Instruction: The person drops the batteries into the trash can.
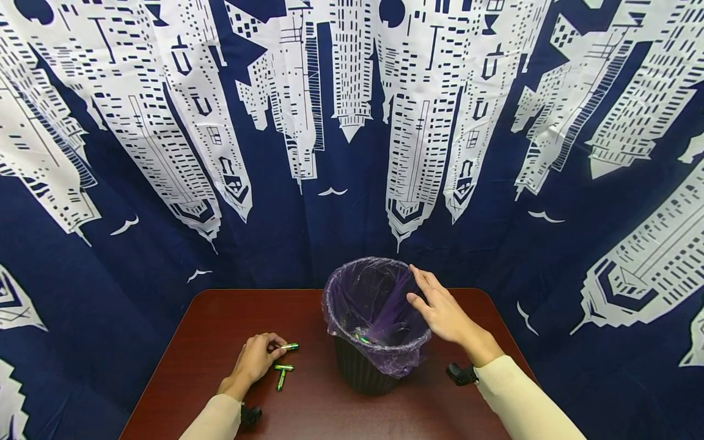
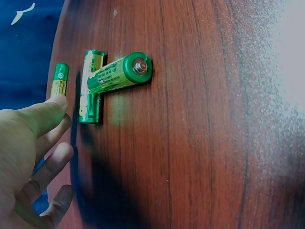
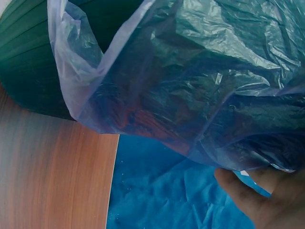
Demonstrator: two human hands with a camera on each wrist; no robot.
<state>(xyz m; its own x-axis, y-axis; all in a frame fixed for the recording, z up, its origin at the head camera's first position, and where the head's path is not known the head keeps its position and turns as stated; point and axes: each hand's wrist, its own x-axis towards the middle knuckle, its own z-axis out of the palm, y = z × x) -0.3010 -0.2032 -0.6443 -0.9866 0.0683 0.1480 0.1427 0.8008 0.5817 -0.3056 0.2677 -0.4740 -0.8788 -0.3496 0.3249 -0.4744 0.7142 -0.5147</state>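
Note:
My left hand (image 1: 257, 357) pinches a green and gold battery (image 1: 289, 346) between thumb and index finger, low over the table; in the left wrist view the battery's (image 2: 60, 78) green end sticks out past the thumb. Close by, two more such batteries lie touching in a T shape, one crosswise (image 1: 284, 367) and one pointing toward me (image 1: 281, 380). At the right side of a dark ribbed trash bin (image 1: 360, 370) lined with a purple plastic bag (image 1: 396, 360), my right hand (image 1: 442, 308) rests at the rim, its fingers extended. Inside the bin, a bit of green battery (image 1: 362, 338) shows.
The reddish-brown wooden table (image 1: 308, 415) has rounded far corners. Behind it hangs a navy curtain (image 1: 352, 220) with white buildings. The bag's loose edge (image 3: 143, 109) hangs over the bin's outside.

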